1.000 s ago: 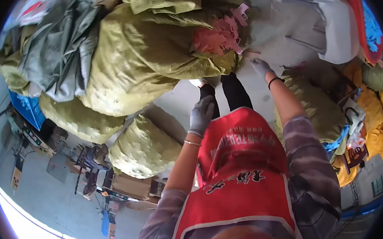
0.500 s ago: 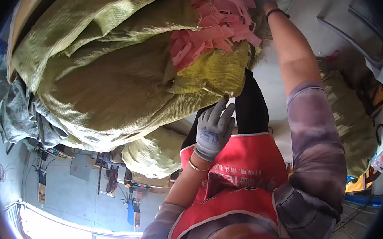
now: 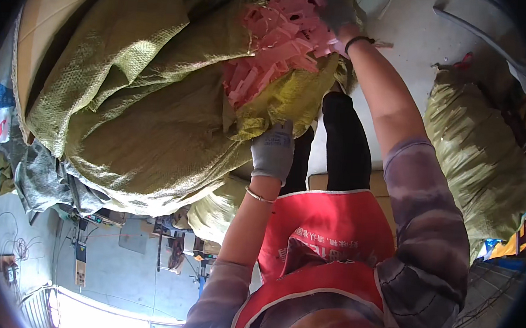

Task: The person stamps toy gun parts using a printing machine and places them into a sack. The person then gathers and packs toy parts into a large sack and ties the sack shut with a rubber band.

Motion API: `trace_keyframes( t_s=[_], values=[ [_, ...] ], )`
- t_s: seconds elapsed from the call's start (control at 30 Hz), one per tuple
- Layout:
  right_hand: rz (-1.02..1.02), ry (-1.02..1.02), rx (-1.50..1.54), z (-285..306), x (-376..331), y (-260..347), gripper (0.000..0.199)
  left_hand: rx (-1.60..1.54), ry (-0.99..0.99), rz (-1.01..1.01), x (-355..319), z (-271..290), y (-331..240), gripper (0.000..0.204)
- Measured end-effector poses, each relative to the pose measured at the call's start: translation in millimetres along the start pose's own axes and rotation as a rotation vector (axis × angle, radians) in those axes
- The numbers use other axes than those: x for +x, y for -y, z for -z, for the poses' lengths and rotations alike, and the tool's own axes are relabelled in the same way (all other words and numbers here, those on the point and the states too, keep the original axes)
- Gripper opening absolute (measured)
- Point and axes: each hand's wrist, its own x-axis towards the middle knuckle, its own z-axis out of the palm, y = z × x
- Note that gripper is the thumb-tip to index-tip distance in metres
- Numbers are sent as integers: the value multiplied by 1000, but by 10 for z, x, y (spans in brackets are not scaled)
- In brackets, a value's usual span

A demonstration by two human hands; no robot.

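A large yellow-green woven sack (image 3: 149, 138) fills the upper left, its mouth open toward the middle. Thin pink cut pieces (image 3: 281, 40), like foam or plastic scraps, are heaped in that mouth. My left hand (image 3: 273, 151), in a grey-white glove, is closed on the sack's near rim, with the fingertips hidden in its folds. Stretched to the far side of the heap, my gloved right hand (image 3: 338, 11) is at the pink pieces. Its fingers are dark and partly out of sight, and some pink shows beside them.
Another full woven sack (image 3: 476, 167) stands on the right. A paler sack (image 3: 217, 209) sits beneath the large one. Grey curved tubing (image 3: 479, 33) lies on the floor at the far right. A dark crumpled sheet (image 3: 37, 166) hangs at the left.
My left hand has moved up and left from below the rim, and its fingers have closed on the sack. My right hand has shifted left and nearer, over the pink pieces.
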Motion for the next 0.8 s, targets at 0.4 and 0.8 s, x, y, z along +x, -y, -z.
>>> trace_keyframes(
  t_s=[0.4,0.8],
  values=[
    [604,164,-75,-12,-1182,-741,58,-274,-179,-307,-421,254,-130,8],
    [104,-291,-529,-88,-588,-1574,40,-542,-160,-419,-756,440,-173,20]
  ],
)
